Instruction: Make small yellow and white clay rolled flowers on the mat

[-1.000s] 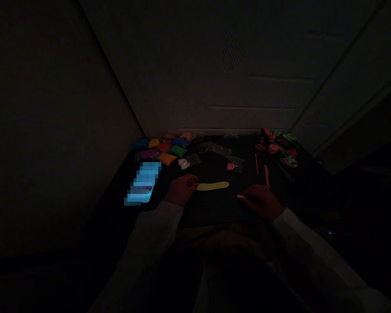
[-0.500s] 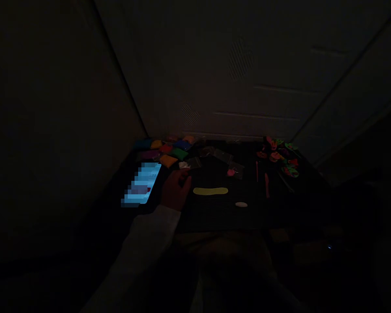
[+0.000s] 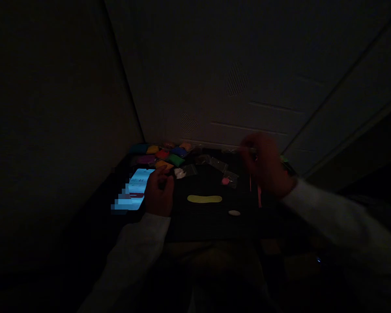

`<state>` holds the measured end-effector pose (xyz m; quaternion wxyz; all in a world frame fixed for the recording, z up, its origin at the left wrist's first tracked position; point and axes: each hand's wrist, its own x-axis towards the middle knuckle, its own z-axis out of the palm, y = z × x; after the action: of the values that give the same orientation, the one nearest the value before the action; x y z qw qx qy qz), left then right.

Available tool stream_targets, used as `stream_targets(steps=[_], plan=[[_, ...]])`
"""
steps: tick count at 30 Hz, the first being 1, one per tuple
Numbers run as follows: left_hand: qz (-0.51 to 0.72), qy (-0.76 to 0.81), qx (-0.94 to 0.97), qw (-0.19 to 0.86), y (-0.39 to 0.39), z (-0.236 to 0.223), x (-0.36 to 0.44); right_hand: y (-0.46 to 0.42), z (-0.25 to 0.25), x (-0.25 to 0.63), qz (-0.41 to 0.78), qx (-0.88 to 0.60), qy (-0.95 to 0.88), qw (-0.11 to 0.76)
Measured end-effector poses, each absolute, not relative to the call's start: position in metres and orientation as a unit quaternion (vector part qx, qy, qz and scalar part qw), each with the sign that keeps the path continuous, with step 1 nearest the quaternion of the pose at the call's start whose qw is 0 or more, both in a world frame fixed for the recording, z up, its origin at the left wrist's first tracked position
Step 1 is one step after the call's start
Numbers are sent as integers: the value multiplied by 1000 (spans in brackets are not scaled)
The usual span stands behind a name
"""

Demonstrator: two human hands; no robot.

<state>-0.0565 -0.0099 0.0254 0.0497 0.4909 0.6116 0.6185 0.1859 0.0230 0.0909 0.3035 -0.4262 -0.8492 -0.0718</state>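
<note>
Very dim light covers the table. My left hand [image 3: 159, 192] rests beside the lit phone [image 3: 139, 184], its fingers loosely curled with a gap between thumb and forefinger; nothing shows in it. My right hand [image 3: 265, 163] is raised over the table's right side, blurred, its fingers bent together around a thin pale sliver too dim to name. Between the hands lies a flat yellow strip of clay [image 3: 204, 199] with rounded ends. A small white oval piece [image 3: 234, 213] sits to its lower right. Two pink tools, one a knife-like stick [image 3: 260, 196], lie below my right hand.
Several colourful clay packets [image 3: 176, 160] are heaped at the back left. White clay [image 3: 180, 173] and a pink lump [image 3: 226, 181] lie with clear bags. Bright small shapes at the back right are mostly behind my right hand. A pale wall [image 3: 215, 95] rises behind the table.
My right hand has come into view from the right and is up over the back right of the table. My left hand has shifted slightly left, nearer the phone. The view has tilted a little.
</note>
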Motion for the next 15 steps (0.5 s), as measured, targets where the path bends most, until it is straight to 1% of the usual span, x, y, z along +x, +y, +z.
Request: stream_targets(steps=[3, 7, 11, 15], plan=[[631, 608, 478, 57, -12, 27, -57, 25, 74, 168, -92, -402, -879, 240], [638, 601, 478, 68, -14, 29, -57, 20, 40, 160, -99, -411, -886, 189], [627, 602, 491, 60, -15, 30, -54, 9, 29, 162, -93, -406, -896, 157], [595, 597, 536, 46, -17, 33, -45, 11, 31, 160, -97, -422, -888, 153]])
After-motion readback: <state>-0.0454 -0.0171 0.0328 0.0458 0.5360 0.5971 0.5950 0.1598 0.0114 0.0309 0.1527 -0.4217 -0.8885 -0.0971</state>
